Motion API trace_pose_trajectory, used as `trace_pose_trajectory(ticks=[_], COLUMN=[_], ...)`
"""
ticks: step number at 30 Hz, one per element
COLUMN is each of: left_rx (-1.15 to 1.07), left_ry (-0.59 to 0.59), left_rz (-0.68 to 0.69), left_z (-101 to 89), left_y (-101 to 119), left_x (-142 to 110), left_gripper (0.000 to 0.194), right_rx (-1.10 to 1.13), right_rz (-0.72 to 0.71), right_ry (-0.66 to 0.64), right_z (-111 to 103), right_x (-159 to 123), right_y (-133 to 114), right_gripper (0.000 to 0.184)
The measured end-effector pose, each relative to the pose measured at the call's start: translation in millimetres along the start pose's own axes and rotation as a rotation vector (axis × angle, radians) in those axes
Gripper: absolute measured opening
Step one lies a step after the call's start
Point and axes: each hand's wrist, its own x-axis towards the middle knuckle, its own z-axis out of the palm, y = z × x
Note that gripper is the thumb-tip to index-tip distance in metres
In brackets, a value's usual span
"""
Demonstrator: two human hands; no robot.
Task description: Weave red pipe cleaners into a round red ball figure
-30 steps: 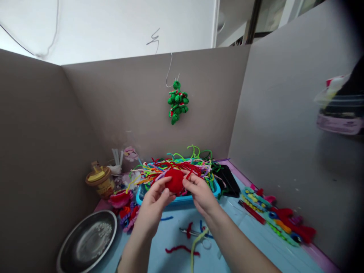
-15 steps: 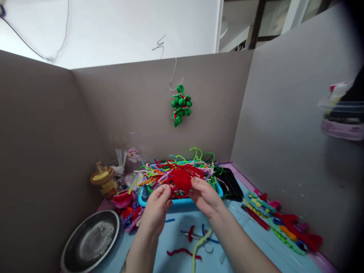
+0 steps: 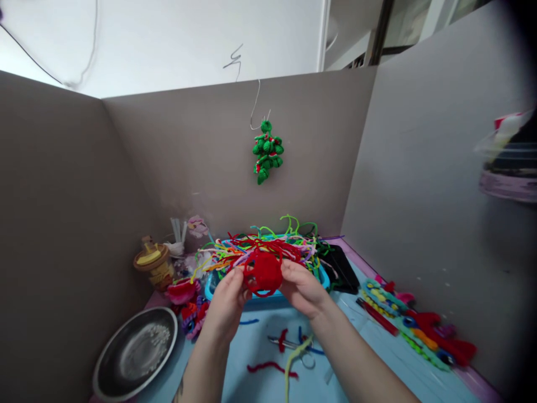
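Note:
Between my two hands, a red fuzzy pipe-cleaner piece (image 3: 268, 271) is held up, with a dense middle and open loops at its left side. My left hand (image 3: 230, 294) pinches the loops at its left edge. On its right edge, my right hand (image 3: 302, 286) grips with thumb and fingers. Behind the piece stands a blue tray (image 3: 272, 300) heaped with many-coloured pipe cleaners (image 3: 247, 246). Below my hands lie scissors (image 3: 285, 343), a dark red pipe-cleaner strip (image 3: 272, 366) and a pale yellow-green one (image 3: 293, 358).
A metal bowl (image 3: 126, 358) with small white bits sits at left, near a lidded jar (image 3: 156, 266). Colourful fuzzy figures (image 3: 440, 336) and a red pen-like tool (image 3: 380, 318) lie at right. A green ornament (image 3: 267, 151) hangs from a wire before the grey partition.
The red piece has turned slightly, and its open loops now show more clearly at the left. My left hand has moved up a little. The view has shifted slightly.

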Motion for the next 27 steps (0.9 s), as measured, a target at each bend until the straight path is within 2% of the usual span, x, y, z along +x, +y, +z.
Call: trace_pose_trajectory(ticks=[4,11,14,17,25,27], left_rx=[-0.066,0.064,0.062,0.100,0.072,0.084], left_ry=[-0.091,-0.182,-0.194,-0.188,-0.150,-0.142], left_rz=[0.028,0.055,0.064,0.039,0.002,-0.003], left_z=[-1.0,-7.7,-8.7,-8.4,-7.6,-8.6], left_y=[1,11,14,14,9,7], left_x=[-2,-8,-9,-10,-6,-4], left_gripper=[0.025,0.031,0.038,0.034,0.029,0.028], right_rx=[-0.023,-0.156,-0.280,-0.384,-0.491,-0.484], right_rz=[0.012,-0.042,-0.051,-0.051,-0.086,-0.101], right_ry=[-0.045,-0.031,-0.072,-0.139,-0.234,-0.212], right_z=[-2,-9,-12,-13,-16,-15], right_x=[-2,-10,-13,-16,-18,-17], right_y=[1,-7,-10,-11,-17,-17], right_gripper=[0.027,0.033,0.035,0.036,0.035,0.035])
